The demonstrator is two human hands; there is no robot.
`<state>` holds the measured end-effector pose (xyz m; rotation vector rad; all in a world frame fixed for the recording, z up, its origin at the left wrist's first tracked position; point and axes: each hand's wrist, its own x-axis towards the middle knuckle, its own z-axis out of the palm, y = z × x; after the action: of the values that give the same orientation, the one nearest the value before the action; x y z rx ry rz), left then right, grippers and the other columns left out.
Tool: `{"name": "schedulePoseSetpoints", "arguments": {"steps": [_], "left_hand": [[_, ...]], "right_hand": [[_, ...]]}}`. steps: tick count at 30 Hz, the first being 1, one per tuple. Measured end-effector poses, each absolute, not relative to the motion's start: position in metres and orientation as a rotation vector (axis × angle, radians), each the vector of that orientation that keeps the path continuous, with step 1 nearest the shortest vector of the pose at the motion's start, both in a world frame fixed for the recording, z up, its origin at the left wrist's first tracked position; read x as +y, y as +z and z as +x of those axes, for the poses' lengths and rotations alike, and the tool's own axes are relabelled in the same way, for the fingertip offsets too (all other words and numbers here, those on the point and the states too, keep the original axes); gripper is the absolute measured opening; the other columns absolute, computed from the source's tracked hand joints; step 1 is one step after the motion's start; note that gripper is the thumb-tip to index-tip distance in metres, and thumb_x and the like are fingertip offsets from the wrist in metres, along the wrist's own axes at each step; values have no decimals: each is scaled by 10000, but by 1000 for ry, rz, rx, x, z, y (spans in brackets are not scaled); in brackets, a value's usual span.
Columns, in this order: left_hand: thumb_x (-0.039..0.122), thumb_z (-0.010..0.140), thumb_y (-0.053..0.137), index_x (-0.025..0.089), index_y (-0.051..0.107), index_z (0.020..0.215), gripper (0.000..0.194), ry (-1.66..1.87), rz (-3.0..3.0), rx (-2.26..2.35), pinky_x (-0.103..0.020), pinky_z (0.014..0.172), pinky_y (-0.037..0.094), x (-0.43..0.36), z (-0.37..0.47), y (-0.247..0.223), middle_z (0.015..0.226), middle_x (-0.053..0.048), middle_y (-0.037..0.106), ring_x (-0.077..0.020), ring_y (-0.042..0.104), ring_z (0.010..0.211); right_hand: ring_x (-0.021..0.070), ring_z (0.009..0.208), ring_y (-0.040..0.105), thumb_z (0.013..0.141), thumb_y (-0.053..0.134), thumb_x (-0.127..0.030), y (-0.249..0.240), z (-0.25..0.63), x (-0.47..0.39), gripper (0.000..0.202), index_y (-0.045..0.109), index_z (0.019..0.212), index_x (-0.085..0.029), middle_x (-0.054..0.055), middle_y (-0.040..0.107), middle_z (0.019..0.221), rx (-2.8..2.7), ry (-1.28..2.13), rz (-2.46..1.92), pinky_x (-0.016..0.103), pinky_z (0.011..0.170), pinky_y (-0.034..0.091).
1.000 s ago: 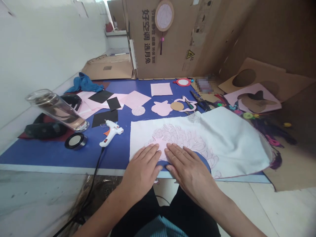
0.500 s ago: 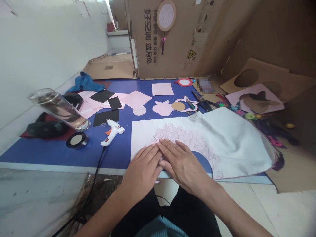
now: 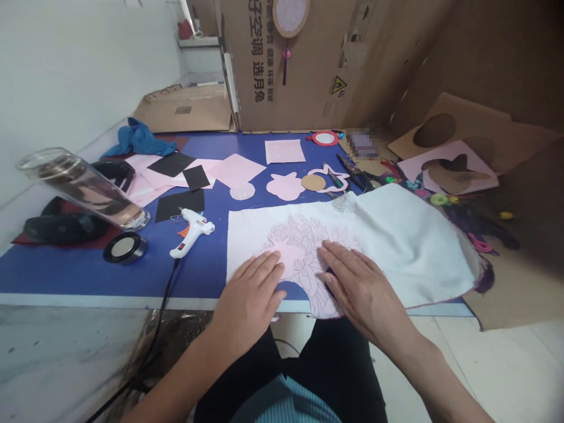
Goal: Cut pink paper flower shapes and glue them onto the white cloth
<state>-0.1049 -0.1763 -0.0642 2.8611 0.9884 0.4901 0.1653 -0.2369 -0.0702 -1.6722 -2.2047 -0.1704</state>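
Between the left hand (image 3: 249, 294) and the right hand (image 3: 368, 288), a narrow gap lies open above the flat patterned fabric (image 3: 304, 235). Left of the left hand, a strip of blue table (image 3: 205, 282) gives passage as far as the glue gun (image 3: 191, 234) and its trailing cord (image 3: 164, 302); farther left, a round lid (image 3: 126, 248) and a tall glass (image 3: 92, 194) block the way. Right of the right hand, raised white folds (image 3: 418, 241) obstruct a low path. Well beyond both hands, upright cardboard (image 3: 308, 76) closes off the far side
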Motion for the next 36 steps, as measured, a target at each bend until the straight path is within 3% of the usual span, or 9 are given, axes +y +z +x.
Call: {"name": "schedulePoseSetpoints", "arguments": {"steps": [30, 36], "left_hand": [[230, 1118, 497, 143, 606, 1478, 386, 531, 2820, 986, -555, 1280, 483, -177, -104, -63, 1634, -158, 606, -298, 553, 1543], [236, 1114, 514, 147, 606, 1486, 393, 526, 2808, 988, -560, 1286, 474, -177, -105, -64, 1642, -154, 599, -302, 551, 1545]], "right_hand": [[330, 1455, 631, 1160, 490, -360, -77, 165, -238, 433, 611, 1517, -149, 172, 642, 1603, -2158, -189, -1671, 584, 1209, 506], [336, 1487, 609, 1165, 444, -302, -63, 156, -233, 427, 612, 1550, -229, 157, 614, 1636, -2166, -137, -1651, 602, 1170, 532]]}}
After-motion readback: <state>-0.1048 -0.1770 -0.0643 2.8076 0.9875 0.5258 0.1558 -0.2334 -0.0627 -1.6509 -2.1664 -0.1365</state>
